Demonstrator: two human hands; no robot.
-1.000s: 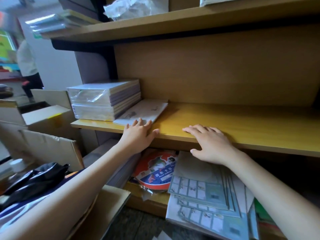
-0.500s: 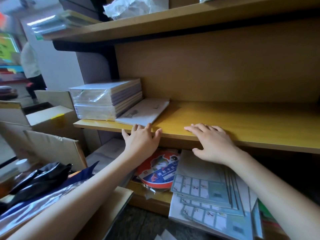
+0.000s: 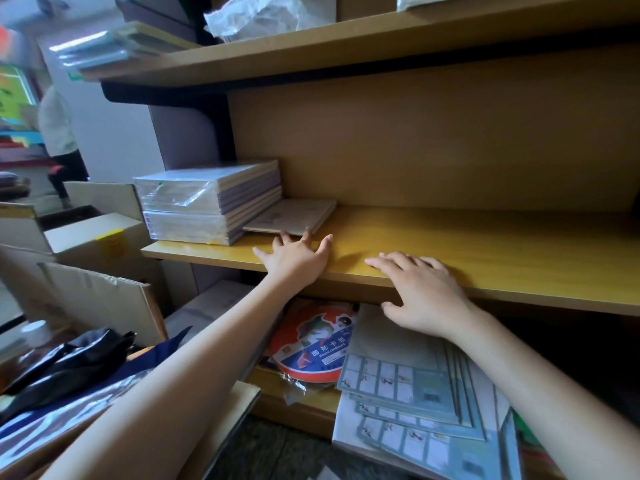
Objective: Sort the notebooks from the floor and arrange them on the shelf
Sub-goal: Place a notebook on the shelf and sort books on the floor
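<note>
Notebooks in two film-wrapped stacks, one on top of the other, at centre left of the frame on the left end of the middle shelf; lower and further left, open cardboard boxes and a black bag. Just right of the stacks, up against their side, one thin notebook lying flat, unwrapped. Left hand flat on the board just in front of it, fingers spread wide, fingertips at the thin notebook's near edge, gripping nothing; probably nudging it square against the stacks. Right of centre, right hand palm down over the shelf's front edge, fingers straight, thumb hanging below the lip, likewise holding nothing. Below the hands, on the lower level, a round card pack and, right of it, a fan of grid-printed sheets. Further right on the middle shelf, only yellow board showing out to the frame edge. Judged from this: a first batch placed at the left end, room for many more to the right. No notebooks plainly visible on the dark strip of floor at bottom centre, so number left impossible to tell; next, most likely, a reach back down for more
</note>
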